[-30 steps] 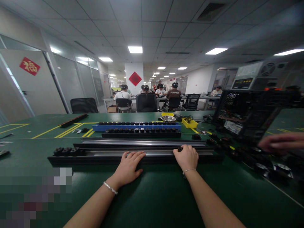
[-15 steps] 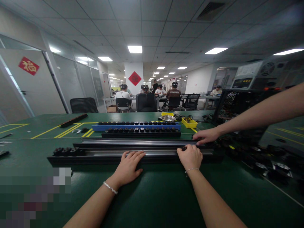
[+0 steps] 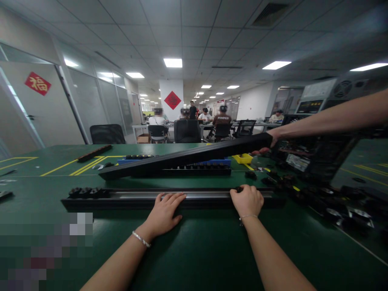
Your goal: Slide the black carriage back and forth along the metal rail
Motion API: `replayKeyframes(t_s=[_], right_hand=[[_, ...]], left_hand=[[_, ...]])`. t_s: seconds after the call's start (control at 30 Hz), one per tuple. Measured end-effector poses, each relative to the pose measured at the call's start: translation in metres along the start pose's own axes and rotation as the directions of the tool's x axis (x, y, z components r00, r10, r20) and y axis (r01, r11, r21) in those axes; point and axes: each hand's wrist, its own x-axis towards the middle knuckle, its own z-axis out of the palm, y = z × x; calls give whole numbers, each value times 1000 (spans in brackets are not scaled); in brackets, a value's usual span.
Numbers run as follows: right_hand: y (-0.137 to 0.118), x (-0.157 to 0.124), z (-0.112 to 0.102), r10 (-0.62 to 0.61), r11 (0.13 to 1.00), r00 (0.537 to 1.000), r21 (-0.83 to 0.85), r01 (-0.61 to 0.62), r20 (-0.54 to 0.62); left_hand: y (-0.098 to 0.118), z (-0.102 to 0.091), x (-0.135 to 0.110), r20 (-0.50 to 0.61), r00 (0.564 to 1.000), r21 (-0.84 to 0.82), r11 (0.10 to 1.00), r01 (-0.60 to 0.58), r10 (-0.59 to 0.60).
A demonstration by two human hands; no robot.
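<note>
A long black rail [image 3: 206,204] with a shiny metal strip along its channel lies across the table in front of me. My left hand [image 3: 165,212] rests on its middle, fingers stretched out flat over the strip. Farther right, my right hand [image 3: 248,200] is closed on a small black part [image 3: 239,189] at the rail; most of this part is hidden by the fingers. Several black blocks [image 3: 85,192] sit in the left end of the rail. Just beyond, a co-worker's hand [image 3: 271,139] holds a second black rail [image 3: 188,157] tilted, its right end raised.
Behind the tilted rail lie a blue strip [image 3: 218,161] and a black strip [image 3: 209,171] bearing small parts. A yellow tray [image 3: 244,158] stands at the back right. Loose black parts [image 3: 330,206] cover the right side, near computer hardware [image 3: 298,161]. A dark strip [image 3: 94,154] lies back left.
The co-worker's hand has taken the second rail off the table and raised its right end. My right hand has shifted slightly right along the rail with the small part. My left hand stays put.
</note>
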Motion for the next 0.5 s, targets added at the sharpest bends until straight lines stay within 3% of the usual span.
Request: replayKeyframes(t_s=[0.23, 0.5], right_hand=[[5, 4, 0, 46, 999, 999, 3, -46, -7], [8, 5, -5, 32, 999, 998, 3, -32, 60]], left_hand=[[1, -3, 0, 26, 1000, -12, 1000, 12, -12], [1, -3, 0, 24, 1000, -5, 1000, 8, -8]])
